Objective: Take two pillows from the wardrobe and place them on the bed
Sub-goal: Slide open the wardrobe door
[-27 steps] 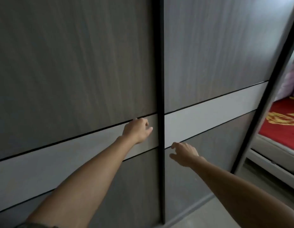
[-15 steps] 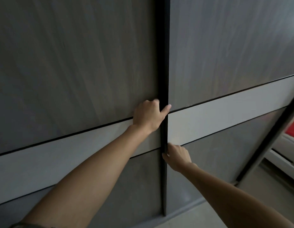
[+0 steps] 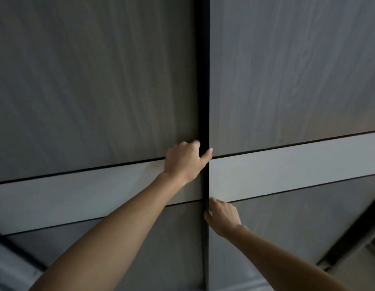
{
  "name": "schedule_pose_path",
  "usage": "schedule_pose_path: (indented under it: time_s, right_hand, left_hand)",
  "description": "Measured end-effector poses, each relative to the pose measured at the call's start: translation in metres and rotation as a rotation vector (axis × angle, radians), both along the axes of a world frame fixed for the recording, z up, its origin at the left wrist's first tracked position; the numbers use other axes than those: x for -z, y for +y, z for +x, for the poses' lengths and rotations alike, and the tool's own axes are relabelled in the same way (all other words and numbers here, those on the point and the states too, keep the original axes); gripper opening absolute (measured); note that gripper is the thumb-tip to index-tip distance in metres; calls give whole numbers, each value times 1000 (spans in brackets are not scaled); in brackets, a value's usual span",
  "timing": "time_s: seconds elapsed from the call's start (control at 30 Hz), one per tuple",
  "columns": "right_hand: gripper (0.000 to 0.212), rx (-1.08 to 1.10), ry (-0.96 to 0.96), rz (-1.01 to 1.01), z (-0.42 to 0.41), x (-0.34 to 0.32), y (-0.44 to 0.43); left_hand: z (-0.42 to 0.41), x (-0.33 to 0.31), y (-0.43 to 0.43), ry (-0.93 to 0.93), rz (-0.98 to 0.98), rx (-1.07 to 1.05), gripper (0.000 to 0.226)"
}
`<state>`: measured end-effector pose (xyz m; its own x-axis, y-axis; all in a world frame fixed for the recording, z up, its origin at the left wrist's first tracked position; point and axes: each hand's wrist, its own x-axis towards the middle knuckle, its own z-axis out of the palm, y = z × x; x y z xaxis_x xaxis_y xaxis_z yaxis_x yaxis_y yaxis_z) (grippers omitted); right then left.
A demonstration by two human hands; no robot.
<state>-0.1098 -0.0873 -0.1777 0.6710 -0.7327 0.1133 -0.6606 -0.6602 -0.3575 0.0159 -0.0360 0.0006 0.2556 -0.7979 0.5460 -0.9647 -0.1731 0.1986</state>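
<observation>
The wardrobe fills the view with two grey wood-grain sliding doors, a left door (image 3: 88, 80) and a right door (image 3: 297, 70), each crossed by a pale band. A black vertical frame strip (image 3: 203, 70) runs between them. My left hand (image 3: 184, 160) grips that strip at the top of the pale band, fingers curled over its edge. Lower down, my right hand (image 3: 223, 215) has its fingertips hooked on the same strip. Both doors are closed. No pillow and no bed is in view.
A black frame edge (image 3: 350, 234) slants along the wardrobe's lower right, with pale floor (image 3: 360, 267) beyond it. Another dark edge (image 3: 16, 248) shows at the lower left.
Both hands have come from the door faces to the black centre strip and taken hold of it. The view has turned left, so the red bed at the right has left the frame.
</observation>
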Motion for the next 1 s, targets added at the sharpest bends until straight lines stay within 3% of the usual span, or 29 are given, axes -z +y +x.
schedule_pose_path:
  time_s: [0.23, 0.53, 1.0]
  right_hand:
    - [17, -34, 41, 25, 58, -3, 59]
    - [44, -99, 102, 35, 133, -10, 139]
    - [17, -83, 15, -190, 192, -68, 167]
  left_hand:
    - [53, -8, 60, 13, 48, -64, 53]
    - [137, -7, 145, 45, 30, -191, 47]
    - [227, -23, 264, -98, 1, -364, 25]
